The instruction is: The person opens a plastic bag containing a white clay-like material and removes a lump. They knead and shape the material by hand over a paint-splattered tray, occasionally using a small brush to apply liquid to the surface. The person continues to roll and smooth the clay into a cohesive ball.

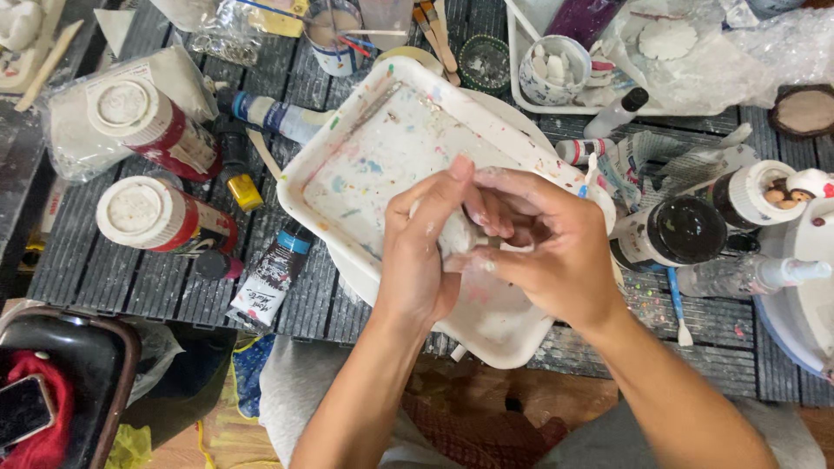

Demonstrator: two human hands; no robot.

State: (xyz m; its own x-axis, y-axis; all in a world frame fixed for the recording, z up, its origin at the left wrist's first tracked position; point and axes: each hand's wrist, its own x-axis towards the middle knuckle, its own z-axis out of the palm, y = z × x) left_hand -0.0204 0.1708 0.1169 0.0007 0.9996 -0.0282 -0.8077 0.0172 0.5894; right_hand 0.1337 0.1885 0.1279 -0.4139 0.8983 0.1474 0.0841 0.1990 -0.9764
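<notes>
Both hands' fingers (460,187) around white lump (455,233), orientation hidden.

a dark slatted table (104,269) fills the frame. on it: a paint-flecked white tray (373,165) at centre, two red white-capped jars (161,213) at left, a paint tube (269,282) lower left, a black-lidded jar (673,230) at right.

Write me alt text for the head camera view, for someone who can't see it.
Two bare hands, left hand and right hand, cup a small white lump together over a paint-smeared white tray. The tray sits on a dark slatted table crowded with red jars with white lids, paint tubes and a black-lidded jar.
</notes>
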